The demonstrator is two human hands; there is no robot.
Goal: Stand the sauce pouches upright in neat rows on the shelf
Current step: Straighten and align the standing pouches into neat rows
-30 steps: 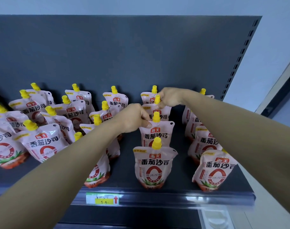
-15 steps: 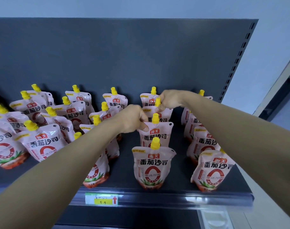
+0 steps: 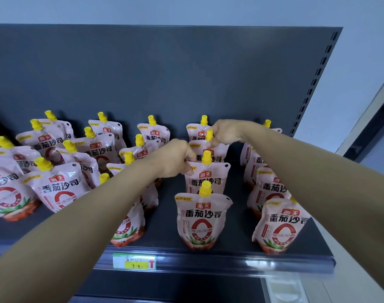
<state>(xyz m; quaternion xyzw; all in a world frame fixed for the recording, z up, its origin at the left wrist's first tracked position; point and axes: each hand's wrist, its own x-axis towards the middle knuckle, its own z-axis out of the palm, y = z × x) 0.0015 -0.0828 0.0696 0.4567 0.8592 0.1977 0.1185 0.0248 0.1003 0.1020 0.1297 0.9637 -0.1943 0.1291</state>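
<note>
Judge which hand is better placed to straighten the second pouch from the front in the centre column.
Left. The left hand pinches the second pouch at its top corner; the right hand grips the pouch behind.

Tally, one shelf
About twenty-one sauce pouches, four of them in the centre column; the right column overlaps, so perhaps one more or fewer. Two hands: left hand, right hand. One price tag.
</note>
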